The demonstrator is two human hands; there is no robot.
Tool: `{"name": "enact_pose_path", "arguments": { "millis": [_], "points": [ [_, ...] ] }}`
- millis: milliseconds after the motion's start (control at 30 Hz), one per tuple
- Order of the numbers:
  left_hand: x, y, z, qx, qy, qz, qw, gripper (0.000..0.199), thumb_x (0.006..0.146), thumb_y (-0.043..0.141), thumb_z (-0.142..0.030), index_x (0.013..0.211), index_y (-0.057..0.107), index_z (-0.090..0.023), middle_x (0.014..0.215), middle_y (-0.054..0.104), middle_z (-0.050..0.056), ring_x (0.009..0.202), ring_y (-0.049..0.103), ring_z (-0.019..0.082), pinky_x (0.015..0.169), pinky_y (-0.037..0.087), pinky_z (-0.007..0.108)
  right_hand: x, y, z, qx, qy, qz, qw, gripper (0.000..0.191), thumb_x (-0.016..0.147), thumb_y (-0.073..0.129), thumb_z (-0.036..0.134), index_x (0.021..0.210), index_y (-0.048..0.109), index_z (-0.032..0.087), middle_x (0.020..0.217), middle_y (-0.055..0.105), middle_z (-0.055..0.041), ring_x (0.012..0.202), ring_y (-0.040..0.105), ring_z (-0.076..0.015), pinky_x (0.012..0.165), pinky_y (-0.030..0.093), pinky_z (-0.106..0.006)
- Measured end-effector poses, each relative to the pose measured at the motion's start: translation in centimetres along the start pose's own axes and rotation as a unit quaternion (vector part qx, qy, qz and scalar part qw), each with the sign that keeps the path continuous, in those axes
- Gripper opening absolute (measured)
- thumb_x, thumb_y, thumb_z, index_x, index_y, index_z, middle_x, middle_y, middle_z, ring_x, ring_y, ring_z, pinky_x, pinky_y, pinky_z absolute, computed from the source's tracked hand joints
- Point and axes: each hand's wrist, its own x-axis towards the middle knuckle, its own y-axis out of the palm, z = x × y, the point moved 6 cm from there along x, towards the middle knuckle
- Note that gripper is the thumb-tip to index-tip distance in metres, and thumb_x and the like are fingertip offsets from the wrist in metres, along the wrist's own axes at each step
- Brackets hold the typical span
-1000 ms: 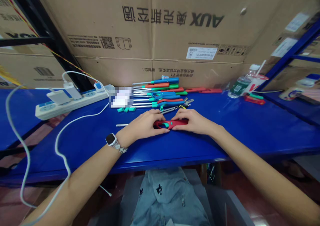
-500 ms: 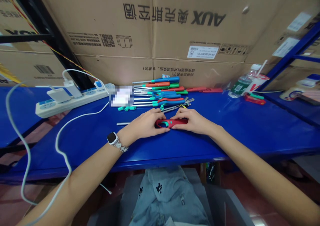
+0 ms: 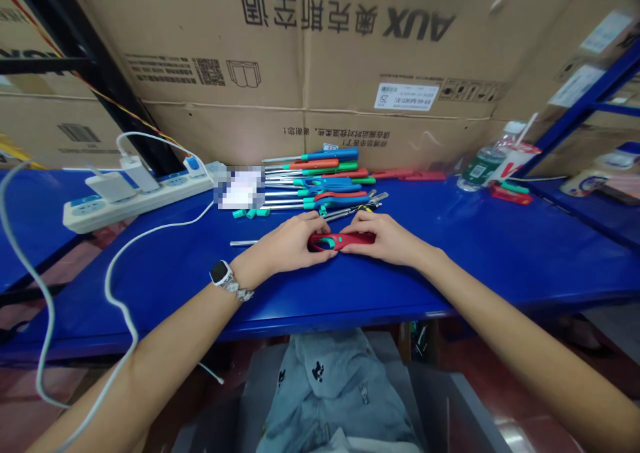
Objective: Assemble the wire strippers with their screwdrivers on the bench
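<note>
Between my two hands lies a red long-necked lighter [image 3: 345,240] with a green trigger, its metal tube pointing left past my wrist. My left hand [image 3: 295,241] grips it round the trigger guard, fingers above and thumb below. At the handle's other end, my right hand [image 3: 380,237] holds it with fingertips and thumb. Just beyond my hands several lighters [image 3: 330,184] in blue, red, orange and green lie in a row, tubes to the left. Small green caps [image 3: 251,213] sit near their tube ends. A pair of tweezers or a similar thin metal tool [image 3: 345,211] lies close by.
A white power strip [image 3: 145,196] with plugged chargers and a white cable [image 3: 113,293] stands on the left of the blue table [image 3: 495,256]. Red handle pieces [image 3: 410,175] lie by the cardboard box [image 3: 325,59]. A bottle [image 3: 483,166] and a cup [image 3: 517,159] stand at the right.
Both hands keep their hold on the red lighter, in nearly the same place. The view has shifted slightly; nothing was let go.
</note>
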Motion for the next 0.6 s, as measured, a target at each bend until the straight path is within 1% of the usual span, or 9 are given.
{"name": "enact_pose_path", "arguments": {
  "millis": [167, 333, 467, 600],
  "points": [
    [0.02, 0.04, 0.07, 0.009, -0.001, -0.001, 1.000, 0.033, 0.089, 0.069, -0.048, 0.102, 0.068, -0.018, 0.102, 0.065, 0.008, 0.093, 0.064, 0.024, 0.081, 0.053, 0.038, 0.02, 0.00, -0.05, -0.003, -0.002, -0.003, 1.000, 0.027, 0.091, 0.074, 0.037, 0.114, 0.076, 0.023, 0.103, 0.067, -0.0071, 0.093, 0.064, -0.0228, 0.082, 0.050, -0.038],
    [-0.02, 0.14, 0.18, 0.013, -0.003, 0.002, 1.000, 0.032, 0.089, 0.071, -0.048, 0.100, 0.068, -0.018, 0.101, 0.064, 0.008, 0.091, 0.063, 0.024, 0.077, 0.052, 0.036, 0.09, 0.15, -0.24, 0.003, -0.009, -0.009, 1.000, 0.026, 0.091, 0.074, 0.038, 0.113, 0.076, 0.024, 0.102, 0.067, -0.0067, 0.092, 0.063, -0.0220, 0.081, 0.049, -0.036],
    [0.02, 0.23, 0.31, -0.002, -0.006, 0.000, 1.000, 0.035, 0.088, 0.074, -0.050, 0.097, 0.068, -0.018, 0.101, 0.062, 0.007, 0.087, 0.062, 0.022, 0.074, 0.051, 0.035, 0.35, 0.10, -0.33, 0.031, -0.009, -0.021, 0.999, 0.026, 0.086, 0.079, 0.039, 0.105, 0.076, 0.021, 0.099, 0.067, -0.0065, 0.089, 0.063, -0.0218, 0.080, 0.049, -0.036],
    [0.03, 0.38, 0.63, -0.011, -0.025, -0.004, 1.000, 0.036, 0.084, 0.079, -0.051, 0.095, 0.068, -0.018, 0.099, 0.063, 0.007, 0.088, 0.062, 0.023, 0.074, 0.051, 0.035, 0.68, -0.01, -0.27, 0.048, 0.007, -0.004, 0.999, 0.024, 0.083, 0.082, 0.038, 0.098, 0.075, 0.020, 0.095, 0.067, -0.0055, 0.086, 0.063, -0.0213, 0.078, 0.049, -0.036]
  ]
}}
